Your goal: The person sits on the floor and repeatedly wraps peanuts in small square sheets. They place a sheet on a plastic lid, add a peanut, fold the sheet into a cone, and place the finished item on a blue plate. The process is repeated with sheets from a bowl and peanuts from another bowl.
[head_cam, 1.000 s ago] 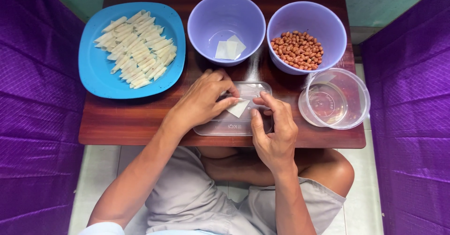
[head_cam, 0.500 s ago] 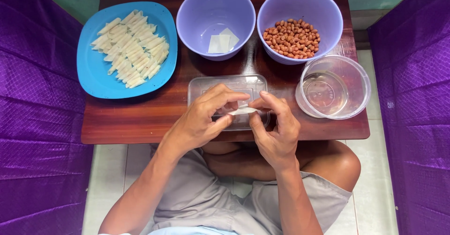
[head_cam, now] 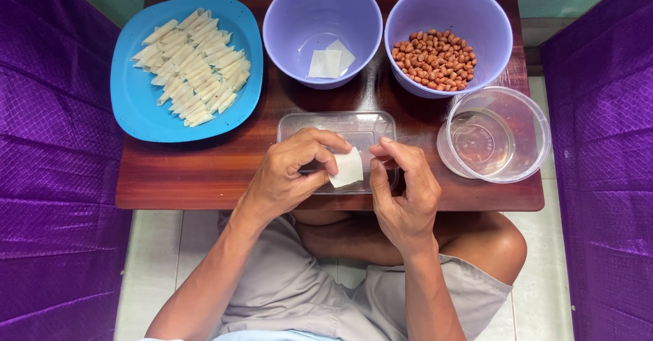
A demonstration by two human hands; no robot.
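My left hand [head_cam: 289, 174] pinches a small white wrapper sheet [head_cam: 347, 169] between thumb and fingers, just above a clear rectangular tray [head_cam: 337, 125] at the table's front edge. My right hand [head_cam: 403, 195] is beside it, fingertips curled close to the sheet's right edge; whether they touch it is unclear. A blue plate [head_cam: 136, 103] at the left holds several rolled white wrappers [head_cam: 192, 67]. The middle purple bowl [head_cam: 286, 28] contains two flat white sheets [head_cam: 328, 61]. The right purple bowl [head_cam: 490, 38] holds peanuts [head_cam: 435, 59].
A clear round container [head_cam: 500, 133] with water stands at the right of the dark wooden table [head_cam: 190, 171]. Purple cloth walls [head_cam: 47, 178] close in both sides. My knees lie under the table's front edge.
The view has shifted slightly. My hands have drawn the white sheet a little toward the table's front edge, and its flat face now shows more.
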